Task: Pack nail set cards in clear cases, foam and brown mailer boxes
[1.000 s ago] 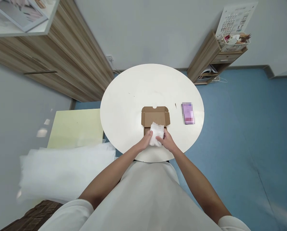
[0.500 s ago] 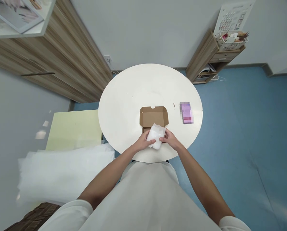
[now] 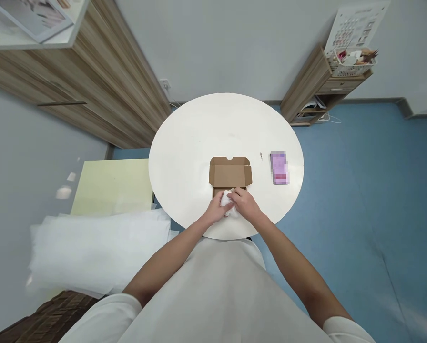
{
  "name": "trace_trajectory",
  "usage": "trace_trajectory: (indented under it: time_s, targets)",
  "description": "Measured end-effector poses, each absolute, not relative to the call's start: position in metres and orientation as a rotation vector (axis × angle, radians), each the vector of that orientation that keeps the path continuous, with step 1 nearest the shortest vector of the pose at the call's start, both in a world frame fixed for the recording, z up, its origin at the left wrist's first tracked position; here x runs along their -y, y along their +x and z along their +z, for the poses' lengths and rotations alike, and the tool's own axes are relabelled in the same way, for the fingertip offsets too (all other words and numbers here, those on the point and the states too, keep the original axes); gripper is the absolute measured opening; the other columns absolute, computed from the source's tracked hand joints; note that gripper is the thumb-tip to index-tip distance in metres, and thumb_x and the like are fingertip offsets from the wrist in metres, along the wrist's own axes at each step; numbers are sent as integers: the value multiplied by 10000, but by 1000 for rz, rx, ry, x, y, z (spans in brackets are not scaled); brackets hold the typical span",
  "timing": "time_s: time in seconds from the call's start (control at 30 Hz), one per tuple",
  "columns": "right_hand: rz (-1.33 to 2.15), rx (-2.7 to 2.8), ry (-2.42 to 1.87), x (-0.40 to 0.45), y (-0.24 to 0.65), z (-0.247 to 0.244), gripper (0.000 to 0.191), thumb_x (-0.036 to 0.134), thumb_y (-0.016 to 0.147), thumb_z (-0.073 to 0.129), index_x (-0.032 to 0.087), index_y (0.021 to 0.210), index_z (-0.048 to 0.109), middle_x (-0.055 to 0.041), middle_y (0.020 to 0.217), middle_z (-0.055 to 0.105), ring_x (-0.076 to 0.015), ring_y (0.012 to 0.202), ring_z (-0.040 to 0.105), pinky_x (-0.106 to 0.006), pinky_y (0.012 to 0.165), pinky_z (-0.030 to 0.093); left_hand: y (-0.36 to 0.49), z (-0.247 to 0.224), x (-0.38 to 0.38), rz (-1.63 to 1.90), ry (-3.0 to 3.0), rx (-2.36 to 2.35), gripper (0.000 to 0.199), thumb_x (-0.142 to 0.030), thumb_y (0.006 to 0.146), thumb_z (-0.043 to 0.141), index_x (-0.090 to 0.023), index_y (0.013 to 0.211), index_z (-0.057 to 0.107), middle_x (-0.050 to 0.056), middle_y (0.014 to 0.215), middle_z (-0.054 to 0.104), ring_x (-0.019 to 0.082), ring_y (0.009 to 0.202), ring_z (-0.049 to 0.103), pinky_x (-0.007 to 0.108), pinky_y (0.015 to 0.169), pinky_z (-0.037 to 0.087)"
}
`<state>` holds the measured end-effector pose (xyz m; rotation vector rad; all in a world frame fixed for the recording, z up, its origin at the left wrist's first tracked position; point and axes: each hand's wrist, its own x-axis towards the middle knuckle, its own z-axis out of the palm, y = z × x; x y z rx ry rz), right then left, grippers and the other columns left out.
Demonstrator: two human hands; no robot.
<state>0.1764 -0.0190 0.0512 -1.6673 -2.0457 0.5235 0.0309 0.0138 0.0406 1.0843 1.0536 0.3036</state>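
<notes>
Between my hands is a small bundle of white foam wrap [image 3: 226, 198], held over the front of an open cardboard box [image 3: 229, 176]. My left hand [image 3: 215, 208] grips the bundle from the left, thumb on its near side. My right hand [image 3: 245, 203] is closed on its right side and upper edge, covering much of it. What the wrap contains, if anything, is hidden. The box's lid stands open away from me, with its side flaps spread; my hands cover most of the box's lower part.
The box is on a white oval table [image 3: 185, 166]. A blurred purple item [image 3: 279, 167] and a tiny dark object [image 3: 261, 156] lie to its right. Stacked white foam sheets [image 3: 102, 247] rest on a pale yellow surface [image 3: 113, 183] at left. A wooden cabinet [image 3: 124, 71] stands behind.
The wrapped bundle has become smaller and more folded. My right hand has moved left and over it, closer to my left hand. The whole view has shifted slightly.
</notes>
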Motion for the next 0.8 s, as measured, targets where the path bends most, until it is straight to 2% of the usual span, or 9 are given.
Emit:
trace_trajectory:
  time_s: [0.1, 0.2, 0.37, 0.43, 0.5, 0.6, 0.7, 0.8]
  targets:
    - [256, 2180, -1649, 26, 172, 46, 302, 98, 829, 355, 164, 1034, 567, -102, 900, 562, -189, 811, 489, -335, 720, 401, 35, 45, -14, 403, 982, -1062, 481, -375, 679, 628, -231, 1099, 442, 61, 995, 539, 156, 759, 540, 264, 530, 486]
    - [172, 2224, -1619, 35, 171, 44, 395, 81, 823, 327, 141, 1187, 467, -131, 1056, 535, -224, 940, 469, -387, 821, 388, 35, 49, -15, 460, 837, -977, 476, -369, 693, 616, -232, 1107, 425, 56, 995, 545, 153, 774, 552, 274, 588, 491]
    - [281, 2170, -1696, 52, 163, 46, 536, 61, 796, 296, 153, 1323, 302, -119, 1251, 441, -275, 1151, 370, -461, 936, 345, 34, 49, -15, 464, 599, -905, 345, -454, 745, 529, -226, 996, 469, 27, 944, 561, 155, 819, 559, 283, 653, 482]
    - [391, 2151, -1670, 54, 158, 48, 560, 63, 789, 301, 166, 1339, 274, -106, 1288, 419, -277, 1196, 338, -478, 967, 331, 36, 50, -15, 453, 565, -960, 361, -503, 739, 522, -218, 955, 472, 20, 899, 569, 149, 803, 562, 267, 647, 471]
    - [492, 2111, -1632, 55, 153, 50, 558, 65, 783, 307, 154, 1333, 287, -110, 1310, 403, -278, 1225, 313, -496, 988, 320, 38, 51, -17, 423, 556, -978, 390, -520, 724, 537, -209, 949, 467, 24, 874, 577, 148, 788, 566, 255, 639, 460]
    - [601, 2024, -1554, 57, 154, 56, 498, 81, 786, 322, 146, 1275, 385, -123, 1292, 421, -270, 1243, 298, -508, 990, 331, 37, 52, -19, 385, 577, -945, 411, -520, 729, 533, -202, 977, 453, 41, 912, 577, 152, 793, 565, 260, 642, 451]
    - [741, 1852, -1485, 57, 168, 63, 367, 168, 804, 391, 198, 1147, 516, -110, 1225, 467, -245, 1165, 405, -462, 933, 405, 34, 47, -20, 419, 709, -977, 443, -503, 727, 547, -184, 1014, 438, 59, 956, 565, 150, 801, 552, 261, 657, 440]
    - [876, 1430, -1635, 49, 190, 69, 283, 298, 782, 491, 226, 1043, 575, -100, 1153, 488, -205, 978, 520, -382, 806, 479, 32, 41, -21, 493, 894, -1023, 455, -484, 725, 561, -169, 1026, 431, 69, 990, 548, 157, 830, 535, 260, 674, 430]
